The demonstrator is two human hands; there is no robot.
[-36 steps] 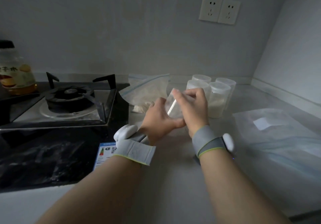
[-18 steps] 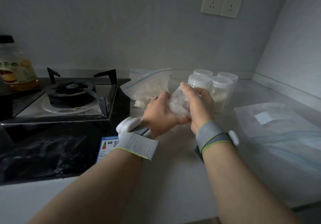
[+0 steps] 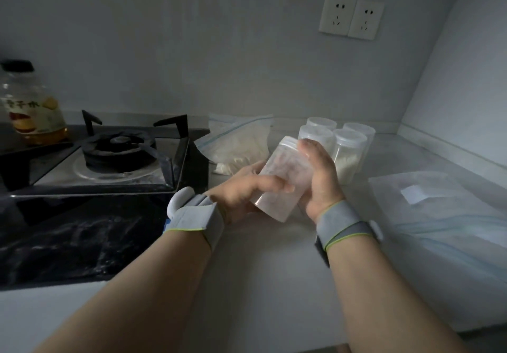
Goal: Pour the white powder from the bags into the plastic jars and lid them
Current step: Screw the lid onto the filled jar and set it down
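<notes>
Head view: at the frame centre, a tilted plastic jar (image 3: 284, 177) is gripped by the left hand (image 3: 244, 196) and the right hand (image 3: 322, 185); lidded jars (image 3: 349, 147) are seen just behind.

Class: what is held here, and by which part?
A tilted plastic jar: left hand grips its lower body, right hand its upper side.

Clear jar (image 3: 282, 177), grey wristbands (image 3: 338, 222), white powder bag (image 3: 241, 147), black stove (image 3: 109, 149)
</notes>
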